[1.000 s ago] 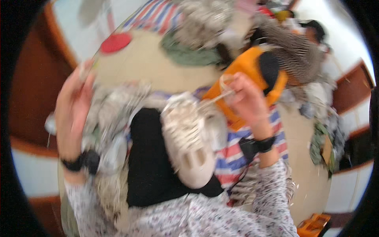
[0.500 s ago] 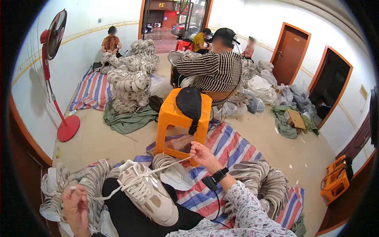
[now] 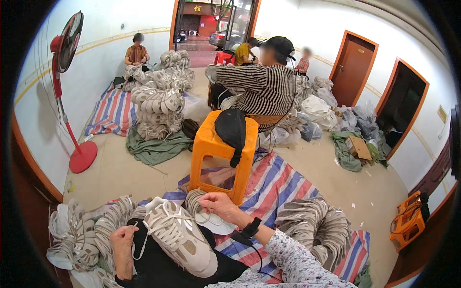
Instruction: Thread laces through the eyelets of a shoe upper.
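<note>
A beige and white sneaker (image 3: 185,240) lies across my lap, its toe toward me and slightly right. White shoelace (image 3: 169,232) is threaded across its front. My left hand (image 3: 123,247), left of the shoe, pinches one lace end, which hangs in a slack loop beside the dark trouser leg. Above the shoe's right side, my right hand (image 3: 223,207) is closed with fingertips together on the other lace end, which partly blends with pale shoe pieces behind it. A black band with a cable circles my right wrist.
Bundled shoe uppers lie at my left (image 3: 113,223) and right (image 3: 314,228), the latter on a striped sheet (image 3: 283,182). An orange stool (image 3: 204,149) holding a black bag stands ahead. Beyond it sits a person in a striped top (image 3: 264,89). A red fan (image 3: 81,156) stands left.
Both hands have come in toward the shoe: the left moved right, the right moved down and left. The lace, stretched taut before, now hangs slack.
</note>
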Demonstrator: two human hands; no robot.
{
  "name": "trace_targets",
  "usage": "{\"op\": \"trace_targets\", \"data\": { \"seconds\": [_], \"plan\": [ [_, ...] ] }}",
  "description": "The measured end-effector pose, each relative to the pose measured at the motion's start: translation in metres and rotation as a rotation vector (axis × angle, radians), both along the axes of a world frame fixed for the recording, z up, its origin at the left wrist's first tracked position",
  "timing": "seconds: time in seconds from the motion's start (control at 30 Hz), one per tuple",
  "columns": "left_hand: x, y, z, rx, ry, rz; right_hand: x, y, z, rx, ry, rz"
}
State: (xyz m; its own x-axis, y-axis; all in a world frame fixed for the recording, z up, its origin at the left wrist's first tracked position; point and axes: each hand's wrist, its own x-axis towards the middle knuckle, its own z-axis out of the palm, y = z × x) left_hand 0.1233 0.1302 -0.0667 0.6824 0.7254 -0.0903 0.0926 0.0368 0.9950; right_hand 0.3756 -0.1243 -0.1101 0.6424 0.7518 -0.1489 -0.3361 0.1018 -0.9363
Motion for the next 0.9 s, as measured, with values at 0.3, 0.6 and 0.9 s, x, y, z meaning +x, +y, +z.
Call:
{"op": "trace_targets", "data": {
  "seconds": [0.3, 0.6, 0.9],
  "plan": [
    [0.026, -0.011, -0.011, 0.403, 0.000, -0.057, -0.010, 0.040, 0.051, -0.039, -0.339, 0.038],
    [0.007, -0.010, -0.003, 0.203, 0.152, -0.087, -0.020, 0.063, 0.056, -0.115, -0.210, 0.160],
    [0.008, -0.012, 0.008, 0.177, 0.172, -0.116, -0.018, 0.065, 0.079, -0.297, -0.339, 0.187]
  ]
}}
